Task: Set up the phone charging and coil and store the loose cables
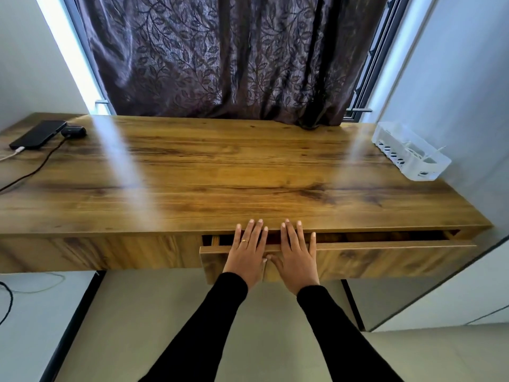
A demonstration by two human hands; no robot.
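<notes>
Wood-grain counter (220, 166), glossy, spanning the head view, with two streaks of window light across its top.

Drawer (385, 257): set under the counter's front edge, right of centre, standing slightly out; a dark gap shows above its front panel. Contents not visible.

Left hand (248, 252): fingers straight and spread, laid flat over the drawer's top edge, fingertips reaching the counter's front lip. A ring sits on one finger. Black sleeve to the wrist.

Right hand (296, 253): likewise flat and spread, just beside the left, thumbs nearly meeting; it holds nothing.

Phone (38, 133): dark, lying flat at the far left corner of the counter, a white cable (11, 155) plugged into its near end and running off the left edge.

Small black case (73, 131): touching or just beside the phone's far end; a black cable (35, 168) runs from it across the counter and off the left edge.

White plastic basket (410, 153): slotted walls, at the far right corner against the wall. It holds pale items, possibly coiled white cables; too washed out to tell for certain.

Brown leaf-patterned curtain (234, 56): hanging behind the counter.
</notes>
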